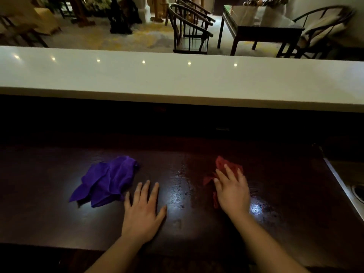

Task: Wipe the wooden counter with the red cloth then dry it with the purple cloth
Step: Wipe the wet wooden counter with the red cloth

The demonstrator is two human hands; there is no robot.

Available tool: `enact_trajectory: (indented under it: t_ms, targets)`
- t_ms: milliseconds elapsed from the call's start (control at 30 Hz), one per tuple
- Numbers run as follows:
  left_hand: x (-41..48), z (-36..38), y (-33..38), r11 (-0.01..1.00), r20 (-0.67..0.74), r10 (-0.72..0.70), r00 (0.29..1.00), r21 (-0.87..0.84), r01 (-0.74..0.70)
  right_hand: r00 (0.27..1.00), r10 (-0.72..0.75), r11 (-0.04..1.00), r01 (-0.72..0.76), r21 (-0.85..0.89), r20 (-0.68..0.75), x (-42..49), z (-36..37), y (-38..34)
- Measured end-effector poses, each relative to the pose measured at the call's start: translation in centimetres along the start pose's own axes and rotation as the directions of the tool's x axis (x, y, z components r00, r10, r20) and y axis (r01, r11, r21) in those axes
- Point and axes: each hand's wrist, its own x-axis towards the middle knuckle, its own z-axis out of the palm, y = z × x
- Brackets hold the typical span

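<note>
While pressing flat on the crumpled red cloth (226,174) at tabletop (49,217) right, right hand (232,192) fingers spread | left hand (142,211) lying palm-down, fingers splayed, on bare wood | purple cloth (107,181) bunched just left of it, touching the little finger | wet sheen glistening between hands

Right hand (232,191) flat on red cloth (220,164), pressing it on dark wooden counter (49,203). Left hand (142,211) flat on bare wood, just beside crumpled purple cloth (107,180). Wet streaks between hands.
</note>
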Motion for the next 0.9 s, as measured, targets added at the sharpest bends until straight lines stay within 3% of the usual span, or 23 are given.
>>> enact_trajectory:
  t_ms: [67, 133, 200, 300, 467, 567, 667, 767, 833, 900]
  targets:
    - [-0.7, 0.6, -1.0, 1.000, -0.001, -0.004, 1.000, 0.008, 0.004, 0.983, -0.183, 0.983, 0.183, -0.003, -0.018, -2.9, 2.0, -3.3]
    - [-0.4, 1.0, -1.2, 1.000, 0.001, -0.001, 1.000, 0.017, 0.001, 0.916, -0.401, 0.916, 0.401, -0.003, -0.001, -6.6, 3.6, -5.4]
    - [-0.3, 1.3, -1.2, 1.000, 0.003, -0.001, 1.000, 0.019, 0.001, 0.864, -0.502, 0.865, 0.502, 0.009, 0.044, -7.0, 4.2, -5.7]
    - [-0.3, 1.6, -1.5, 1.000, -0.004, 0.000, 1.000, 0.016, 0.000, 0.890, -0.456, 0.889, 0.457, -0.025, 0.017, -1.6, 3.5, -6.9]
    - [-0.3, 1.4, -1.4, 1.000, 0.003, -0.005, 1.000, 0.010, 0.005, 0.975, -0.219, 0.974, 0.216, 0.071, 0.034, 6.6, 3.0, -11.5]
    - [-0.3, 1.0, -1.5, 1.000, 0.022, -0.008, 1.000, -0.009, 0.009, 0.937, -0.347, 0.936, 0.344, 0.071, 0.037, 3.5, 3.2, -11.6]
    - [-0.4, 0.8, -1.6, 0.999, 0.015, -0.002, 1.000, -0.052, 0.002, 0.824, -0.566, 0.824, 0.563, 0.066, 0.028, -3.5, 4.0, -8.6]
    - [-0.5, 0.7, -1.6, 0.997, -0.001, 0.002, 1.000, -0.075, -0.002, 0.779, -0.623, 0.782, 0.619, 0.074, 0.066, -7.3, 4.0, -5.3]
    - [-0.6, 0.4, -1.3, 0.996, -0.019, -0.002, 1.000, -0.085, 0.001, 0.794, -0.606, 0.795, 0.606, 0.015, 0.057, -5.9, 3.5, -4.7]
    - [-0.6, 0.1, -1.2, 0.995, -0.040, -0.006, 0.999, -0.104, 0.002, 0.882, -0.471, 0.882, 0.471, 0.025, -0.012, -2.6, 2.6, -5.9]
